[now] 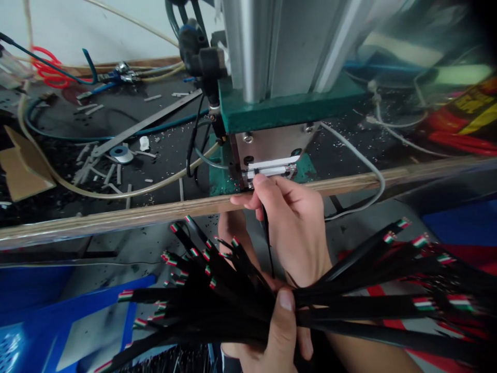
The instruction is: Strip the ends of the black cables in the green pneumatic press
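Note:
A thick bundle of black flat cables (221,316), their ends showing red, white and green wires, fans out to both sides. My left hand (274,331) is closed around the bundle's middle, thumb on top; other fingers are partly hidden behind the cables. Above it, my right hand (298,223) pinches a single black cable (266,233) at the front of a bench press (272,145). The tip of that cable is at the white slot plate (272,170) under the green block (287,109); my fingers hide part of it.
The wooden bench edge (174,212) runs across in front of the press. On the dark bench lie a steel ruler (151,122), a white tape roll (121,154), scraps, hoses and a cardboard piece (25,163). Blue bins (97,305) stand below left. A grey cable (361,153) loops right.

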Tool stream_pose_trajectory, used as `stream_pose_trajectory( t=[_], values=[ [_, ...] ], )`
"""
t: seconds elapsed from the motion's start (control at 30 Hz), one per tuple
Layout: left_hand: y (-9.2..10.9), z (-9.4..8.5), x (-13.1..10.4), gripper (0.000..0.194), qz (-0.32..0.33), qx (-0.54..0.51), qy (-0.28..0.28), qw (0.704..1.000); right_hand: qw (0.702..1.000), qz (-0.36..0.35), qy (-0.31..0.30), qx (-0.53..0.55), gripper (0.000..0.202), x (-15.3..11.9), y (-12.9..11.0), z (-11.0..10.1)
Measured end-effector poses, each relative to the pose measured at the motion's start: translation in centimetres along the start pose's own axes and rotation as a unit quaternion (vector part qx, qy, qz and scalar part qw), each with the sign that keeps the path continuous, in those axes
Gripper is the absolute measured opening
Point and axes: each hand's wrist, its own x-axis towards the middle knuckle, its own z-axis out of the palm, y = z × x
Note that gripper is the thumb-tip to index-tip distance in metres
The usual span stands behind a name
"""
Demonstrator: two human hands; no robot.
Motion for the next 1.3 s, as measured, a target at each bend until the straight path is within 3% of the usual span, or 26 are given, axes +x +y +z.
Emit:
stream_pose_trajectory(
  t=[0.27,0.53,0.73,0.97,1.2,1.3],
  values=[
    [-0.9,-1.3,0.9,0.046,0.017,0.030,0.050,0.998,1.000,0.000,-0.006,0.009,0.046,0.2,-0.4,0.3],
    [-0.8,-1.6,0.9,0.040,0.033,0.029,0.025,0.999,0.999,0.029,0.002,0.036,0.044,-0.1,-1.2,0.4],
    [-0.7,-1.3,0.3,0.026,0.022,-0.018,-0.055,0.998,0.999,0.014,0.007,0.048,0.045,0.0,-0.6,0.4],
    [-0.9,-1.6,0.7,0.029,0.027,-0.020,-0.055,0.998,0.998,0.011,-0.003,0.054,0.044,0.1,-0.6,0.4],
    [-1.2,-0.9,1.2,0.038,0.055,0.020,0.030,0.998,1.000,-0.014,-0.001,0.025,0.044,0.1,-0.6,0.4],
    [-1.7,-0.6,1.1,0.037,0.044,0.003,0.011,0.999,0.999,-0.037,-0.025,0.015,0.041,-0.1,-0.2,0.0]
  ],
)
